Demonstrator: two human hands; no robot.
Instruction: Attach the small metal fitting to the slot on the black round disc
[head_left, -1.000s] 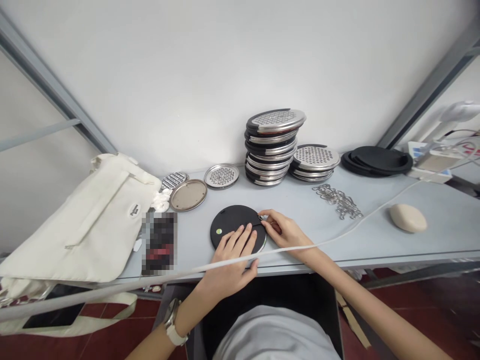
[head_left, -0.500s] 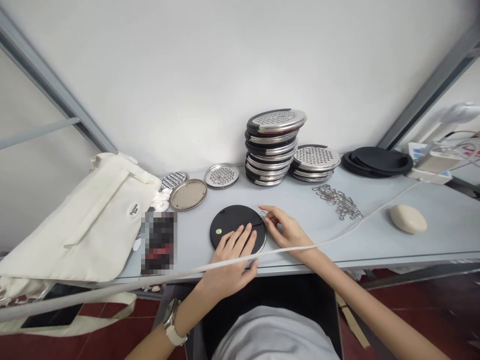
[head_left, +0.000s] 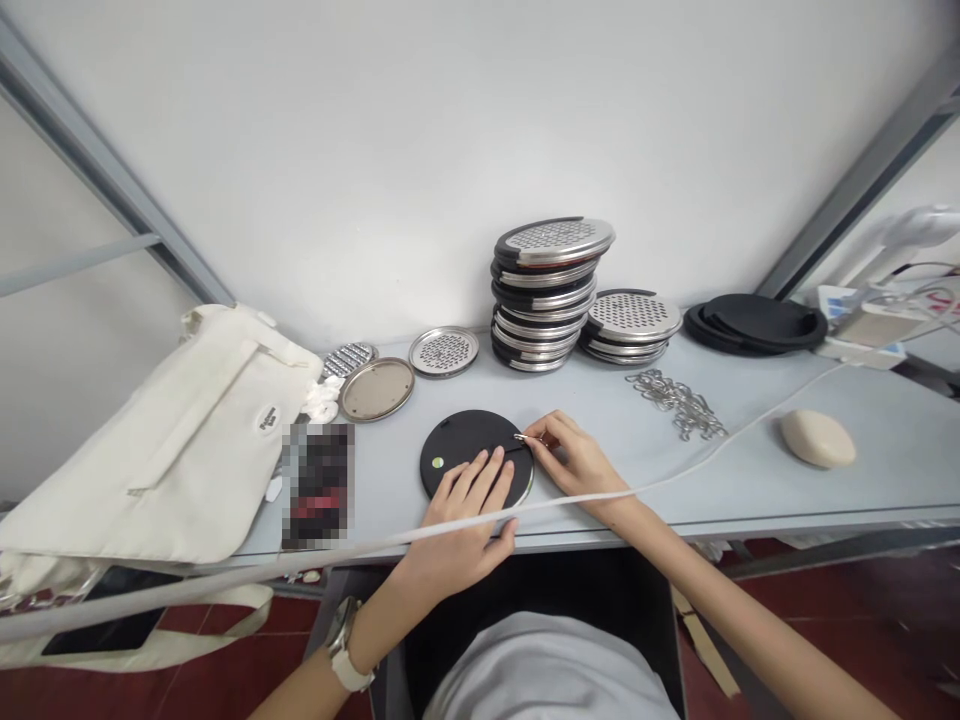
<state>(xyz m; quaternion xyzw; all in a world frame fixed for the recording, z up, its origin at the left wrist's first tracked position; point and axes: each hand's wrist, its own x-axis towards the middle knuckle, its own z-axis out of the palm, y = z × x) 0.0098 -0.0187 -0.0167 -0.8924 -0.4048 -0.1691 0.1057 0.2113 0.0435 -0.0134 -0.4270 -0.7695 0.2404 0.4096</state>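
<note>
A round black disc (head_left: pixel 459 437) with a small green-and-white sticker lies flat on the grey table in front of me. My left hand (head_left: pixel 471 500) rests palm down across its near side, fingers stretched out over it. At the disc's right edge, the pinched thumb and fingers of my right hand (head_left: pixel 562 455) grip a small metal wire clip (head_left: pixel 523 437), whose tip reaches over the rim. Most of the clip is hidden by the fingers. Farther right lies a heap of similar metal wire clips (head_left: pixel 675 402).
Behind stand a tall stack of graters with black rims (head_left: pixel 544 310) and a shorter stack (head_left: pixel 630 325). Loose metal discs (head_left: pixel 376 390) and black discs (head_left: pixel 754 322) flank them. A white cable (head_left: pixel 570 503) crosses before my hands; a cream bag (head_left: pixel 172 440) lies left, a beige mouse (head_left: pixel 816 438) right.
The fingertips of my right hand have closed together on the wire clip, bringing its tip onto the disc's right edge. My left hand and the disc have stayed in place.
</note>
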